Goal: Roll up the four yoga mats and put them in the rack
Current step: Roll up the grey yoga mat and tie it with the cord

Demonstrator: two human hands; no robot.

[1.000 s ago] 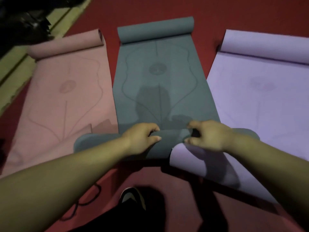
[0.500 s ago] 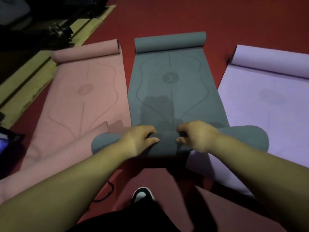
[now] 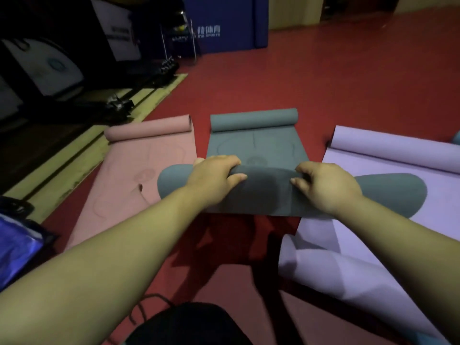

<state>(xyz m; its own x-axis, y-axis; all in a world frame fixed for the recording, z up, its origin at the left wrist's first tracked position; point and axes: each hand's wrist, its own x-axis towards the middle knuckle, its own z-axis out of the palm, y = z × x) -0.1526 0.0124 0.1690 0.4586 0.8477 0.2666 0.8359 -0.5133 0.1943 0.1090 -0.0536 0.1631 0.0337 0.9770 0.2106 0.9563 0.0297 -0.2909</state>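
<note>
Rolling grey-green foam yoga mat (image 3: 263, 192): judged soft, light, pliable, grippy. Left hand (image 3: 214, 179) and right hand (image 3: 328, 188) each curl round its near roll, flanking its middle, the soundest hold.

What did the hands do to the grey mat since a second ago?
The left hand and the right hand rolled the near end of the grey-green yoga mat away from the person, towards its curled far end. The roll is fatter and less flat mat shows. Both hands still grip it. The pink yoga mat and the purple yoga mat lie as before.
</note>
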